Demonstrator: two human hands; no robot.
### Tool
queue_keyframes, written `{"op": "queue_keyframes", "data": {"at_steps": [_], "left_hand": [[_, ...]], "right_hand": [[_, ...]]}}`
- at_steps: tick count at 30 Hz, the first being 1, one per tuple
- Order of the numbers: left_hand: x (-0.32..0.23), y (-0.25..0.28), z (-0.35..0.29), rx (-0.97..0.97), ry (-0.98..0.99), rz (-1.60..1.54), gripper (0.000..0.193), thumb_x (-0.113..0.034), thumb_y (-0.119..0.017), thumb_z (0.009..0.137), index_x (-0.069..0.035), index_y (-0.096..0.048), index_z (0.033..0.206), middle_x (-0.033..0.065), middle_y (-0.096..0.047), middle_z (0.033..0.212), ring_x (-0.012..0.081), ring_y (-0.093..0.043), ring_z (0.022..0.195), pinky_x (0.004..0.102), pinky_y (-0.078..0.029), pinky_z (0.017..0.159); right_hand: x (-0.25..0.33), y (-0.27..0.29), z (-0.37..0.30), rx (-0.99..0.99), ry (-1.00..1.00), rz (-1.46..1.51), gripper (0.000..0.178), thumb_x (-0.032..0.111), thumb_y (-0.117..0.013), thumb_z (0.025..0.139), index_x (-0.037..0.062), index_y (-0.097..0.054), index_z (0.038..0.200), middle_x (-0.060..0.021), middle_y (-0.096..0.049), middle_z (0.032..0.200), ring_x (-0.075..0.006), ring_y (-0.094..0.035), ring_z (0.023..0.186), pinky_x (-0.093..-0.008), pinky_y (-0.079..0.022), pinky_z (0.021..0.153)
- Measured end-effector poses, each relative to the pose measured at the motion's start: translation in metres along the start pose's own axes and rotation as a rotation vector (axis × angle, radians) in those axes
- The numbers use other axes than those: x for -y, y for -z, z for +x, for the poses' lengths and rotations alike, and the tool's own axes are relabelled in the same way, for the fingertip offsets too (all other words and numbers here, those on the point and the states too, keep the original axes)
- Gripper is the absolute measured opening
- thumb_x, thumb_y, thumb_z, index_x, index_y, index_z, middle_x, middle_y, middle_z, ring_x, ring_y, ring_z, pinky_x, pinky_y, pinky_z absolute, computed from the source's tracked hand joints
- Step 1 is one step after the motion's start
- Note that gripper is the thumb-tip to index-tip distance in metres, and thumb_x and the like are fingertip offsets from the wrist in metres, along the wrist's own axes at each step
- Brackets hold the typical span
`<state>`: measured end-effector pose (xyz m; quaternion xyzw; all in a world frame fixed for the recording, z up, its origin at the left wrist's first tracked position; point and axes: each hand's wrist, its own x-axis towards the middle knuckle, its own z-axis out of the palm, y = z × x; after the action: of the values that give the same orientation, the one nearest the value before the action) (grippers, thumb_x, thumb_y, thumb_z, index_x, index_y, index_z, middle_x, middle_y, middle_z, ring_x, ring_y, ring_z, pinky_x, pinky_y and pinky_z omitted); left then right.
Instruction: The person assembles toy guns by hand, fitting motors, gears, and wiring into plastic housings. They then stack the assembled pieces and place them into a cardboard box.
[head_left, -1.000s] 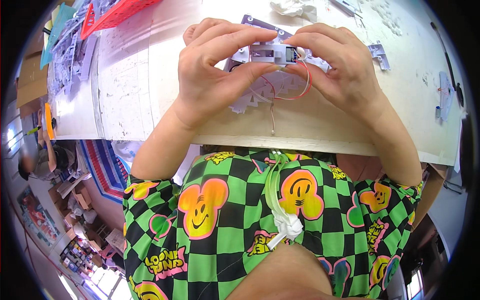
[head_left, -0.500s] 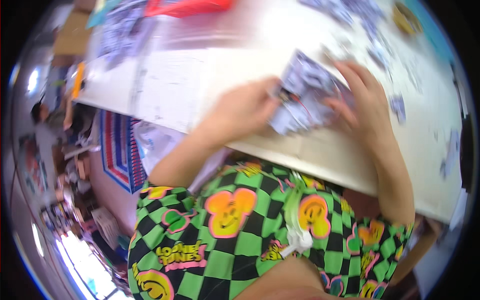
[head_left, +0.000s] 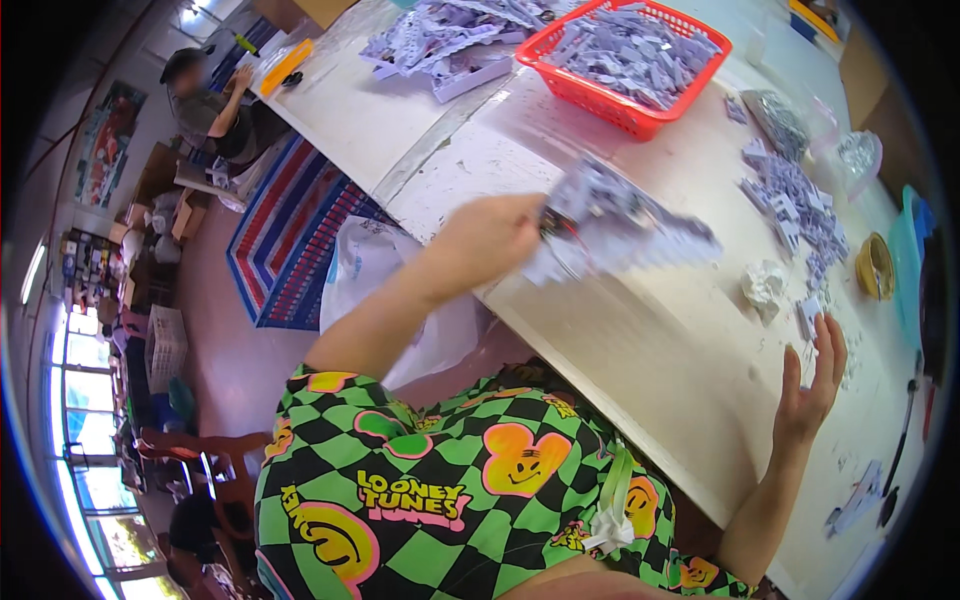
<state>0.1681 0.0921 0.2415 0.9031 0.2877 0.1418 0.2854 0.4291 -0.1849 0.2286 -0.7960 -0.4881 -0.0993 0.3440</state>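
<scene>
My left hand is closed on the end of a pale grey-lavender plastic assembly. The piece is tilted above the table, smeared by motion, with a saw-toothed edge and a thin red wire near my fingers. My right hand is apart from it, over the table's right side, fingers stretched and spread. Just beyond those fingertips lies a small grey part; whether they touch it I cannot tell. A crumpled wad of whitish plastic sits close by, in front of a heap of small grey parts.
A red basket full of grey parts stands at the far side, beside piled grey panels. At the right are a yellowish bowl, a teal basin and a bag of small pieces. A striped bag lies left; another person sits beyond.
My right hand has left the assembly and moved right and nearer, opening. My left hand still holds the assembly. The view has swung, bringing the whole red basket in.
</scene>
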Motion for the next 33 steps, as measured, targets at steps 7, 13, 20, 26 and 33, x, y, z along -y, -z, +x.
{"op": "queue_keyframes", "data": {"at_steps": [7,13,20,26,33], "left_hand": [[0.121,0.114,0.003,-0.397,0.552,0.316,0.029,-0.024,-0.043,0.075,-0.002,-0.058,0.087,0.0219,-0.058,0.080,0.0367,-0.056,0.080,0.0428,-0.043,0.071],[0.247,0.190,0.005,-0.531,0.725,0.579,0.035,-0.028,-0.042,0.073,0.000,-0.058,0.087,0.0246,-0.058,0.090,0.0406,-0.054,0.088,0.0460,-0.041,0.078],[0.260,0.197,0.037,-0.517,0.691,0.338,0.035,-0.027,-0.043,0.072,0.002,-0.060,0.079,0.0238,-0.059,0.082,0.0385,-0.056,0.082,0.0431,-0.042,0.075],[0.252,0.214,0.087,-0.517,0.664,0.338,0.034,-0.027,-0.045,0.070,0.002,-0.062,0.076,0.0227,-0.060,0.080,0.0359,-0.058,0.081,0.0410,-0.043,0.074],[0.265,0.253,0.160,-0.568,0.850,0.434,0.037,-0.028,-0.048,0.073,-0.003,-0.062,0.097,0.0187,-0.060,0.100,0.0333,-0.056,0.096,0.0373,-0.044,0.082]], "right_hand": [[-0.007,-0.018,0.008,0.028,-0.026,-0.049,0.038,0.000,-0.054,0.079,0.0003,-0.049,0.117,-0.0135,-0.044,0.121,-0.0262,-0.042,0.112,-0.0346,-0.034,0.094],[0.010,-0.014,0.020,0.061,-0.136,-0.052,0.036,0.000,-0.053,0.079,0.0010,-0.050,0.115,-0.0129,-0.044,0.120,-0.0233,-0.045,0.107,-0.0319,-0.038,0.087],[0.018,-0.016,0.023,0.047,-0.201,-0.065,0.033,0.003,-0.053,0.080,0.0021,-0.051,0.113,-0.0094,-0.046,0.119,-0.0180,-0.047,0.095,-0.0274,-0.037,0.080],[0.009,-0.020,0.018,0.112,-0.289,-0.026,0.031,0.002,-0.051,0.080,-0.0010,-0.052,0.112,-0.0121,-0.046,0.117,-0.0207,-0.048,0.094,-0.0294,-0.040,0.081],[0.016,-0.023,0.024,0.155,-0.350,0.009,0.030,0.003,-0.052,0.080,-0.0014,-0.052,0.110,-0.0126,-0.047,0.116,-0.0213,-0.049,0.095,-0.0286,-0.041,0.080]]}}
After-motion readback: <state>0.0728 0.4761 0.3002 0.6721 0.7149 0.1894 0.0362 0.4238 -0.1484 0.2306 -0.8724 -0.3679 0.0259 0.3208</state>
